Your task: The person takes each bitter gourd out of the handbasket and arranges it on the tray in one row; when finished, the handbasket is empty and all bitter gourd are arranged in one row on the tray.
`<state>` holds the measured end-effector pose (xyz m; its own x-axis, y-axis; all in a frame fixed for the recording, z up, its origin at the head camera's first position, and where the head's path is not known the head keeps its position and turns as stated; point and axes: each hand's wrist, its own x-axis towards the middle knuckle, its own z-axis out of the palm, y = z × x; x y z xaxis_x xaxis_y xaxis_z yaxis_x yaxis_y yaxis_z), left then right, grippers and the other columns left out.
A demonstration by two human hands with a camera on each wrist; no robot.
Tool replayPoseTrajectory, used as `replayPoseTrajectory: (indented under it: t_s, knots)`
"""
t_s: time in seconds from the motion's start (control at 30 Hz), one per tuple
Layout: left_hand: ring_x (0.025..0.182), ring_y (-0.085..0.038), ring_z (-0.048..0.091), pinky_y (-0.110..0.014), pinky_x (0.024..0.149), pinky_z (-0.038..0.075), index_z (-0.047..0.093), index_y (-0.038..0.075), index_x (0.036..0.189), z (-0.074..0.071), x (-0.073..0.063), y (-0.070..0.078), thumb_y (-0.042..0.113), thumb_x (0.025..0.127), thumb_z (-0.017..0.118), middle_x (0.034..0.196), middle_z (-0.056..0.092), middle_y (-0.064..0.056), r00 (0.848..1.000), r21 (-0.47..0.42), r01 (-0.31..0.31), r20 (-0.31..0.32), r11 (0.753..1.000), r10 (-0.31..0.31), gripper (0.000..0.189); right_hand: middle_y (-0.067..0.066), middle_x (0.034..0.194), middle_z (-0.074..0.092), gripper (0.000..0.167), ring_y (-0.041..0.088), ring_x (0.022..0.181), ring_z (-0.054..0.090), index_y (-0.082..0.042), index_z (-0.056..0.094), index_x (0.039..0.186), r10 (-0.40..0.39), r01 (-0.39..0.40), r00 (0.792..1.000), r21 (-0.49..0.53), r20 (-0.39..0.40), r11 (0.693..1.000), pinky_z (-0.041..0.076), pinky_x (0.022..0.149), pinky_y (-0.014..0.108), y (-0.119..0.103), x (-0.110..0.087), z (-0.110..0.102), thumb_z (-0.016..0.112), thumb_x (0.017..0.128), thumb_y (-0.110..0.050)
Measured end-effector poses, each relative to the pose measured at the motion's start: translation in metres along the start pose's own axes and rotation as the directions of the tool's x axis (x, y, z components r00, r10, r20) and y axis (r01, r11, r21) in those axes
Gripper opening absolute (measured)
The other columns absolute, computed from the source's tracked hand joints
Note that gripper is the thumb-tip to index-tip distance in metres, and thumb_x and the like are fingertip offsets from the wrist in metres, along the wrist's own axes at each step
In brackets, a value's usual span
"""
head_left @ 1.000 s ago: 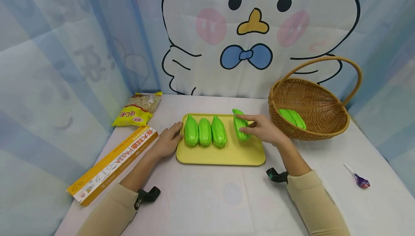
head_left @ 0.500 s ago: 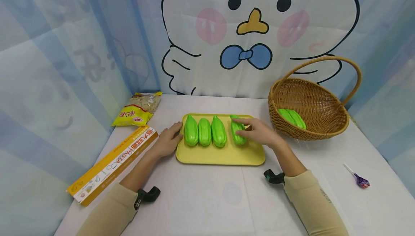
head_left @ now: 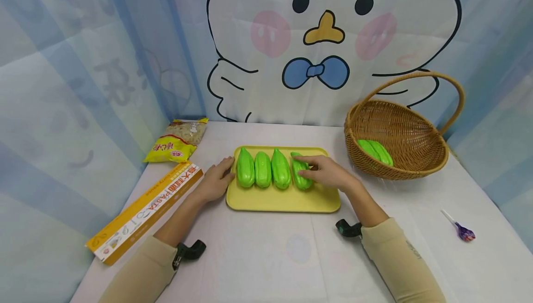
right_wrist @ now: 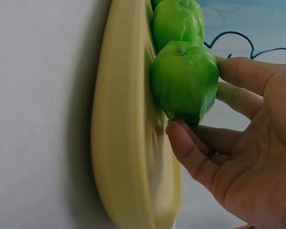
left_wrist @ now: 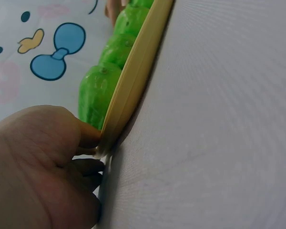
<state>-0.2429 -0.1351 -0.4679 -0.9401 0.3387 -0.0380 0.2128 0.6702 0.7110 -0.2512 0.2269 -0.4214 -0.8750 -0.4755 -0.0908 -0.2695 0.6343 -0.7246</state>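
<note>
My right hand (head_left: 326,171) holds a bright green, elongated toy vegetable (head_left: 300,176) over the right half of the yellow tray (head_left: 283,203). In the right wrist view, fingers and thumb are on either side of this rounded, ridged vegetable (right_wrist: 185,83), close to the tray's surface. Three more such green vegetables (head_left: 263,170) lie side by side to its left, tips pointing away from me. My left hand (head_left: 214,182) rests at the tray's left rim with fairly straight fingers. The left wrist view shows my left hand (left_wrist: 52,167) touching the tray edge (left_wrist: 133,81).
A wicker basket (head_left: 399,127) tilts at the back right, with green vegetables (head_left: 376,151) inside. To the left lie a pasta box (head_left: 145,213) and a yellow food bag (head_left: 176,141). A lollipop (head_left: 464,232) lies at the right. A printed curtain (head_left: 329,99) borders the table's back.
My right hand has moved left and slightly towards me with the green vegetable, now beside the row of three. The left hand stays at the tray's rim.
</note>
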Motion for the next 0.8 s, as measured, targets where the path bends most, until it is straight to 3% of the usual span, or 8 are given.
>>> replayPoseTrajectory:
  t_s: [0.13,0.27,0.4,0.57,0.67,0.8]
  knots:
    - [0.161,-0.036,0.015,-0.058,0.132,0.004,0.026,0.001,0.164,0.0003,-0.0003,0.0004,0.018,0.111,0.043,0.171,0.025,-0.019,1.000,-0.002,0.002,0.003,1.000,-0.002,0.058,0.010,0.118,0.068,0.054,0.016,0.073,0.052,-0.019,0.053,0.154,0.004,-0.005,1.000,0.027,0.005,1.000,0.045,0.063,0.026,0.0018,0.0011,0.0019,0.066,0.104,-0.031]
    - [0.161,-0.037,0.015,-0.058,0.132,0.004,0.026,0.001,0.164,0.0009,0.0001,0.0001,0.018,0.111,0.043,0.171,0.025,-0.019,1.000,-0.002,0.004,0.000,1.000,-0.004,0.058,0.010,0.130,0.066,0.055,0.015,0.071,0.053,-0.020,0.052,0.155,0.003,-0.003,1.000,0.053,0.010,0.999,0.044,0.059,0.025,0.0031,0.0022,0.0042,0.066,0.104,-0.032]
    - [0.161,-0.036,0.015,-0.058,0.132,0.004,0.025,0.001,0.164,0.0012,0.0001,-0.0005,0.018,0.111,0.043,0.171,0.025,-0.019,1.000,-0.003,0.003,-0.001,1.000,-0.003,0.058,0.011,0.127,0.067,0.056,0.014,0.065,0.050,-0.023,0.051,0.156,0.013,-0.014,1.000,0.077,0.010,0.997,0.040,0.054,0.024,0.0021,0.0026,0.0064,0.066,0.104,-0.034]
    - [0.161,-0.036,0.015,-0.058,0.132,0.003,0.025,0.001,0.164,0.0011,0.0004,-0.0014,0.018,0.111,0.043,0.171,0.024,-0.019,1.000,-0.009,0.003,-0.002,1.000,-0.003,0.058,0.011,0.129,0.067,0.057,0.017,0.068,0.054,-0.024,0.050,0.156,0.017,-0.018,1.000,0.082,0.009,0.996,0.041,0.055,0.025,-0.0005,0.0022,0.0075,0.066,0.103,-0.035]
    - [0.161,-0.036,0.015,-0.058,0.132,0.003,0.025,0.001,0.164,0.0011,0.0011,-0.0021,0.018,0.111,0.043,0.171,0.025,-0.019,1.000,-0.011,0.000,-0.004,1.000,0.000,0.058,0.011,0.126,0.067,0.058,0.018,0.068,0.053,-0.024,0.049,0.157,0.019,-0.019,1.000,0.083,0.007,0.996,0.041,0.055,0.025,-0.0020,0.0014,0.0079,0.066,0.103,-0.036]
    - [0.161,-0.036,0.015,-0.058,0.132,0.003,0.026,0.001,0.164,0.0005,0.0006,-0.0015,0.018,0.111,0.044,0.171,0.025,-0.019,1.000,-0.010,-0.002,-0.003,1.000,0.002,0.058,0.010,0.111,0.068,0.060,0.014,0.064,0.049,-0.023,0.047,0.158,0.019,-0.019,1.000,0.083,0.003,0.996,0.039,0.053,0.026,-0.0027,0.0007,0.0082,0.066,0.103,-0.039]
